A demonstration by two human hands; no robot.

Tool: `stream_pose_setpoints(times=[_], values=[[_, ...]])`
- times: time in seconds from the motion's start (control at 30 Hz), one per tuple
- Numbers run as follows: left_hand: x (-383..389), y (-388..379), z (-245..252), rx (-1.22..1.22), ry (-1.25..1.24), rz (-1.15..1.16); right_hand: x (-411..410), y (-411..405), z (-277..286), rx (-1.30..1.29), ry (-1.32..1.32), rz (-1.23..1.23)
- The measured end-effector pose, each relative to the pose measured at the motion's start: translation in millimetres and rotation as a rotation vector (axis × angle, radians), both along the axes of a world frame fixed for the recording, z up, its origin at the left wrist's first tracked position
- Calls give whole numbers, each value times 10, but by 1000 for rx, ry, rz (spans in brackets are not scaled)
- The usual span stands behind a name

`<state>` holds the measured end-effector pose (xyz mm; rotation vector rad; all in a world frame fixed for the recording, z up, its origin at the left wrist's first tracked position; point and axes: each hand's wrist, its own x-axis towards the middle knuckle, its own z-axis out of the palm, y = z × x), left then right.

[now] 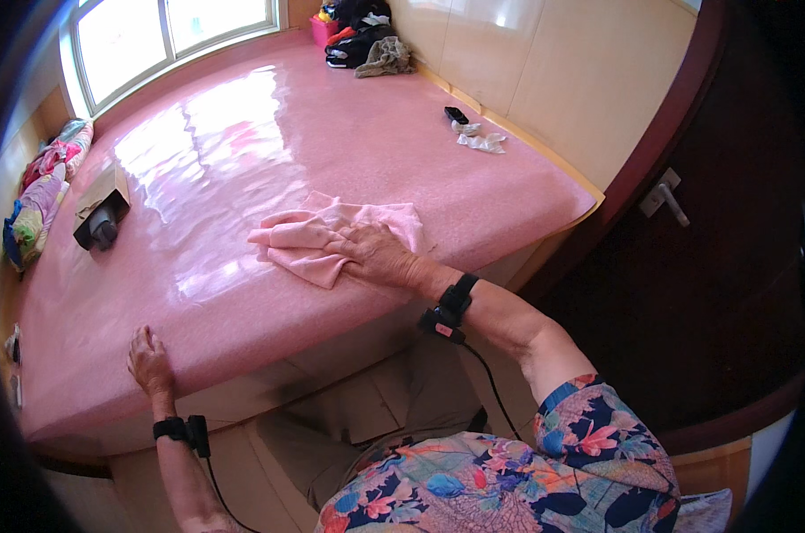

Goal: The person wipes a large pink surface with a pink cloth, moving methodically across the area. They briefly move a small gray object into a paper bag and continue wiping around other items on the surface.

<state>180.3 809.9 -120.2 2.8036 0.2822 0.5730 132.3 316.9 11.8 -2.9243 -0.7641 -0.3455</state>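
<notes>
A crumpled pink cloth [302, 243] lies on the glossy pink covering of a broad raised platform [369, 153]. My right hand [379, 256] rests on the cloth's right part, palm down, with the fingers pointing left over its folds; whether they grip it is unclear. Near the platform's front edge at the left, my left hand [150, 363] lies on the pink surface with nothing in it. Each wrist wears a black strap with a small cabled device.
An open box [102, 203] with a dark object stands at the left, near folded bedding [39, 200]. Clothes [362, 43] are piled at the far corner. A small black object [456, 115] and crumpled white tissues [482, 142] lie by the right wall. A dark door [696, 286] is at the right.
</notes>
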Motion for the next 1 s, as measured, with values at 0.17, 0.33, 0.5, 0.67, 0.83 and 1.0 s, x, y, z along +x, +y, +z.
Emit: stream_pose_setpoints(times=[0.17, 0.33, 0.5, 0.67, 0.83, 1.0], values=[[31, 16, -34, 10, -19, 2, -39, -212, 97, 130, -37, 90], [43, 43, -39, -24, 17, -3, -154, -419, 114, -5, -99, 124], [12, 62, 19, 4, 34, -47, -40, -583, 169, 79, 5, 20], [-42, 87, 13, -29, 63, -68, 148, -1104, 471, 13, 165, -192], [-12, 356, -248, -38, 13, -74, 437, -1545, 793, 481, 608, -427], [119, 725, -452, -3, 6, -172, 794, -2268, 1224, -37, 137, -787]])
